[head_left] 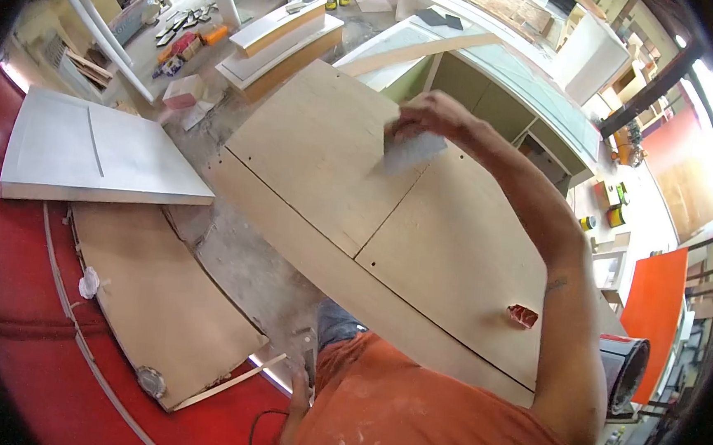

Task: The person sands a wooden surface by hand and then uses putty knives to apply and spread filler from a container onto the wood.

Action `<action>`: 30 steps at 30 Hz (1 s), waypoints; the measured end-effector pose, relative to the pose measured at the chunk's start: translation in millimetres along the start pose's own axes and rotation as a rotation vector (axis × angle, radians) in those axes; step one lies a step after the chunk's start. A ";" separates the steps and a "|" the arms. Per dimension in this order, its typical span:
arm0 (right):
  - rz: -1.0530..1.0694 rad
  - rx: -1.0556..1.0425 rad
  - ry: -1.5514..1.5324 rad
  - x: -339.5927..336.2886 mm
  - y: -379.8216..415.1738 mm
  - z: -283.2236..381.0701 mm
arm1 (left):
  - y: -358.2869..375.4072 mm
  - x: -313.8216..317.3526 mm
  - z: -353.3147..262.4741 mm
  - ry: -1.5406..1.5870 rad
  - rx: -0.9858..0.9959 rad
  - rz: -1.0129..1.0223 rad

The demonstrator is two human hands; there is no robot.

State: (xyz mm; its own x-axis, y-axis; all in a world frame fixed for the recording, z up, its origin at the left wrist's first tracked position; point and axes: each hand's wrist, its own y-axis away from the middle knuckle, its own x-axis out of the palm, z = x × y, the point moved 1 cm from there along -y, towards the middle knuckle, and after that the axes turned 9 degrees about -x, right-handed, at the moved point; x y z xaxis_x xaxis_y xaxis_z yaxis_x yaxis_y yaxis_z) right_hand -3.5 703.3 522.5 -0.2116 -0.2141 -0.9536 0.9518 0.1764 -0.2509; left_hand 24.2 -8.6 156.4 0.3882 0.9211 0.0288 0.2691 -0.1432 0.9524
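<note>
My right hand (430, 116) reaches out over a large plywood panel (336, 163) and presses a flat grey scraper blade (409, 152) against its surface near the far edge. A thin seam runs across the panel just below the blade. My left hand (298, 394) hangs low beside my orange shirt, below the panel's near edge. Something small and dark (310, 363) sticks up by its fingers; whether the hand grips it is unclear.
A small red item (522, 316) lies on the panel near my right elbow. A dark can with a red rim (623, 369) stands at the right. On the floor lie a white door panel (89, 150) and a plywood piece (161, 300). Cabinets (498, 84) stand behind.
</note>
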 end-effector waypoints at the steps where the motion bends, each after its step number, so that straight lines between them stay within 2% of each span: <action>1: 0.068 0.018 0.048 -0.3 -1.7 14.2 | -2.8 -1.3 2.2 -0.005 -0.003 0.000; 2: 0.194 -0.211 0.085 2.2 -6.2 30.2 | -6.4 -1.9 5.2 -0.002 -0.001 -0.002; 3: 0.258 -0.220 -0.001 2.0 -7.5 39.1 | -4.0 0.0 3.3 -0.004 -0.006 0.000; 5: 0.132 -0.110 -0.124 -12.8 -8.7 27.8 | 0.6 2.2 0.1 -0.011 -0.001 0.004; 6: 0.023 0.095 -0.151 -13.6 -11.0 13.7 | -1.2 3.6 -3.1 -0.017 0.008 0.007; 7: 0.018 0.093 -0.152 -6.1 -5.5 11.5 | -2.0 3.7 -6.7 -0.019 0.012 0.007; 9: 0.261 0.428 -0.489 -7.5 -5.1 39.1 | -2.2 6.3 -14.4 -0.026 0.027 0.012; 10: 0.285 0.193 -0.335 45.9 6.6 16.6 | -2.8 8.5 -16.3 -0.024 0.033 0.017; 11: 0.376 -0.275 0.007 46.6 0.5 42.4 | -4.1 9.7 -19.1 -0.026 0.040 0.022; 12: 0.314 0.072 -0.247 29.9 -5.2 49.6 | -6.1 10.8 -21.5 -0.032 0.051 0.027; 14: 0.159 0.263 -0.184 4.9 -14.9 44.4 | -10.9 17.1 -24.5 -0.035 0.065 0.030; 15: 0.160 0.257 -0.189 8.5 -15.6 50.5 | -11.2 19.2 -27.9 -0.033 0.071 0.034; 17: 0.151 0.273 -0.487 16.3 -11.7 66.9 | -14.1 23.1 -30.8 -0.038 0.088 0.039; 18: 0.301 0.050 -0.242 32.2 -14.5 82.3 | -13.5 23.4 -29.3 -0.042 0.090 0.042; 19: 0.364 -0.110 -0.188 43.5 -9.4 97.3 | -12.8 21.9 -26.7 -0.037 0.085 0.039; 21: 0.186 -0.093 -0.203 42.2 -16.4 88.1 | -7.0 22.2 -20.2 -0.030 0.086 0.036; 22: 0.076 -0.011 -0.230 31.5 -20.3 74.2 | -2.1 21.7 -17.4 -0.032 0.083 0.035; 24: -0.037 -0.048 -0.222 18.9 -28.2 69.4 | -1.5 17.6 -7.3 -0.022 0.084 0.028; 25: 0.148 -0.029 -0.306 30.1 -26.5 84.0 | 0.1 14.9 -3.8 -0.022 0.084 0.023; 27: 0.249 -0.373 -0.124 44.7 -28.9 106.7 | 6.8 12.7 1.9 -0.020 0.079 0.017; 28: 0.089 -0.370 -0.156 51.5 -29.9 100.5 | 9.9 10.6 6.5 -0.018 0.077 0.015; 30: 0.083 -0.167 -0.248 32.7 -42.7 88.1 | 13.1 8.7 15.4 -0.012 0.070 0.012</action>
State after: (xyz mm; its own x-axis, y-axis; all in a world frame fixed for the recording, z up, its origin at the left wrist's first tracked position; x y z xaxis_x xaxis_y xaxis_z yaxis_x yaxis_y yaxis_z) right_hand -31.5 604.1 516.7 -0.0548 -0.4164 -0.9075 0.9096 0.3541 -0.2174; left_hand 44.7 -8.0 164.4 0.4024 0.9148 0.0356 0.3250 -0.1791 0.9286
